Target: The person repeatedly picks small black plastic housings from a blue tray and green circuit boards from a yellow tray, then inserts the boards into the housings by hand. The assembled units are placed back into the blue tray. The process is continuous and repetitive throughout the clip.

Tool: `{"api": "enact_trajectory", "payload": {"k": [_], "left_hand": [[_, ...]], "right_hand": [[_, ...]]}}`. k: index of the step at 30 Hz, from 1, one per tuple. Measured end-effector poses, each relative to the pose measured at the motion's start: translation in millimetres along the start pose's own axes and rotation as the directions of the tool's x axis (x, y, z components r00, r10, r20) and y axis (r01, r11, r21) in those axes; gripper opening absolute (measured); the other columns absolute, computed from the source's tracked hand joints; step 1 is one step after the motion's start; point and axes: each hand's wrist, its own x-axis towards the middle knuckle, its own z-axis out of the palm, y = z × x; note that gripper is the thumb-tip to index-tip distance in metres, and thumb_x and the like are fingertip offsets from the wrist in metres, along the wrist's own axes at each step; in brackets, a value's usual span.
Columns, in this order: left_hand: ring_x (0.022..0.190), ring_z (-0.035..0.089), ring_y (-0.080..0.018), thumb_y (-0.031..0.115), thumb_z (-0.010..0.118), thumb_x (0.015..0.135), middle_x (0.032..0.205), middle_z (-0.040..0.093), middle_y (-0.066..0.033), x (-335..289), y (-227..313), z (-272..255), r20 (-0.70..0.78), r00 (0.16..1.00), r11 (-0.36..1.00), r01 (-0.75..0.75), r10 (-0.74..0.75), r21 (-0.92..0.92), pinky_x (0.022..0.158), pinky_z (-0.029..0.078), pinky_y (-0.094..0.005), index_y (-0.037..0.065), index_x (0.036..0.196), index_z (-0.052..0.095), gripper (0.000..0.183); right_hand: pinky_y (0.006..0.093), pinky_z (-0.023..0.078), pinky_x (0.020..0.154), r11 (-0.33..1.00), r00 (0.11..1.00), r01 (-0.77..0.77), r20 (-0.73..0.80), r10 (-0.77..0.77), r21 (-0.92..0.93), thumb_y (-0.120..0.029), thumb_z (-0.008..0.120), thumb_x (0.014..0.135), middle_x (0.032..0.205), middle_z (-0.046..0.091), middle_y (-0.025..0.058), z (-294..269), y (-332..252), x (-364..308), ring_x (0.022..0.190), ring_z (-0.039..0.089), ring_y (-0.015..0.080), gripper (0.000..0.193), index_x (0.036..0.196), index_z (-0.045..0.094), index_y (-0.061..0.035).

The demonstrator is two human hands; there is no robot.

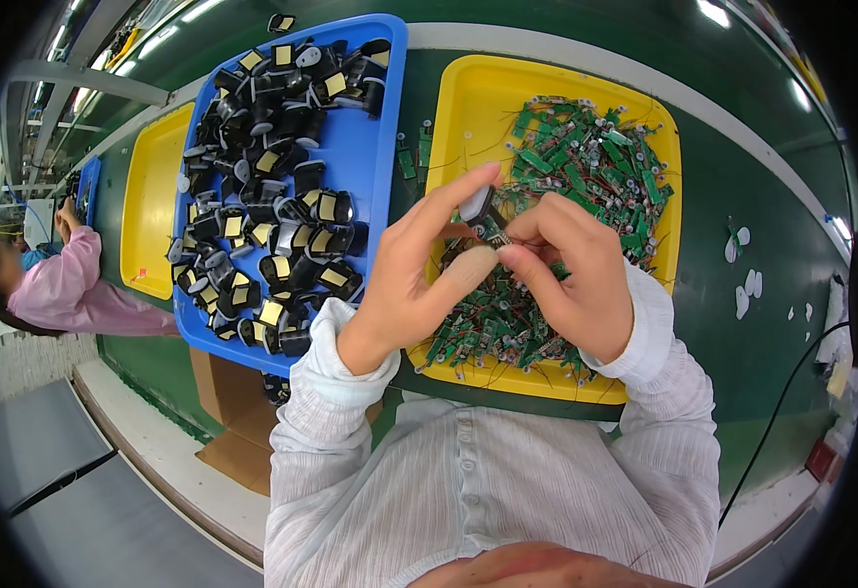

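Both hands meet over the near-left part of a yellow tray (463, 108), pinched together on one small part (481, 214): a dark piece with a pale end and a bit of green board. The left hand (419, 269) has its forefinger stretched along the part's far side and its thumb pressed up from beneath, while the right hand (571, 265) closes thumb and forefinger on the part's right end; both grips are shut tight on it. Under the hands the yellow tray holds a loose heap of green circuit boards (595, 157) with thin red and black wires. Just left of it stands a blue tray (375, 147) filled with black housings (272, 196) bearing yellowish faces. Further left lies a second yellow tray (149, 196), and beyond it a person in a pink sleeve (71, 284) works at the same green bench (742, 196).
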Motion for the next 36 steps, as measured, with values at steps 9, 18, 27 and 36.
{"api": "enact_trajectory", "payload": {"k": [9, 18, 27, 36], "left_hand": [[0.09, 0.059, -0.0186, 0.003, 0.058, 0.078, 0.107, 0.059, -0.0146, -1.3, -7.3, -3.9, 0.007, 0.999, 0.991, -0.05, 0.05, 0.126, 0.072, 0.051, -0.0293, 0.003, 0.119, 0.052, 0.041], [0.088, 0.052, -0.0298, 0.023, 0.057, 0.08, 0.096, 0.059, -0.0098, 18.8, -30.1, -82.9, -0.243, 0.934, 0.015, 0.248, 0.263, 0.969, 0.076, 0.044, -0.0374, 0.008, 0.092, 0.063, 0.02], [0.08, 0.058, -0.0303, 0.027, 0.057, 0.08, 0.091, 0.057, -0.0117, 15.7, -40.1, -115.2, -0.423, 0.906, -0.032, 0.423, 0.027, 0.905, 0.065, 0.048, -0.04, 0.007, 0.087, 0.062, 0.021], [0.084, 0.057, -0.0322, 0.026, 0.061, 0.078, 0.091, 0.059, -0.0136, 10.8, -18.1, -102.2, -0.476, 0.879, -0.061, 0.474, -0.022, 0.879, 0.067, 0.047, -0.0403, 0.005, 0.093, 0.058, 0.026]], "right_hand": [[0.0249, 0.049, 0.058, 0.975, 0.995, -0.102, 0.035, 0.097, 0.198, -0.001, 0.059, 0.076, 0.081, 0.056, 0.0084, -1.1, 0.1, 2.1, 0.073, 0.058, 0.0154, 0.014, 0.089, 0.057, 0.0003], [0.0317, 0.046, 0.06, 0.767, 0.954, 0.236, -0.008, -0.299, -0.597, -0.007, 0.06, 0.074, 0.075, 0.059, 0.0098, -72.2, 42.1, 83.6, 0.068, 0.058, 0.0249, 0.012, 0.085, 0.059, -0.0025], [0.035, 0.048, 0.078, 0.431, 0.97, -0.244, -0.227, 0.091, -0.869, -0.017, 0.059, 0.08, 0.092, 0.064, 0.0068, -125.5, 184.6, 185.9, 0.084, 0.061, 0.0271, 0.015, 0.093, 0.066, -0.0132], [0.0363, 0.043, 0.072, 0.681, 0.896, 0.435, 0.206, -0.394, -0.589, -0.017, 0.066, 0.069, 0.079, 0.056, 0.0073, -68.2, 93.5, 115.8, 0.083, 0.051, 0.0262, 0.013, 0.076, 0.06, -0.0072]]}}
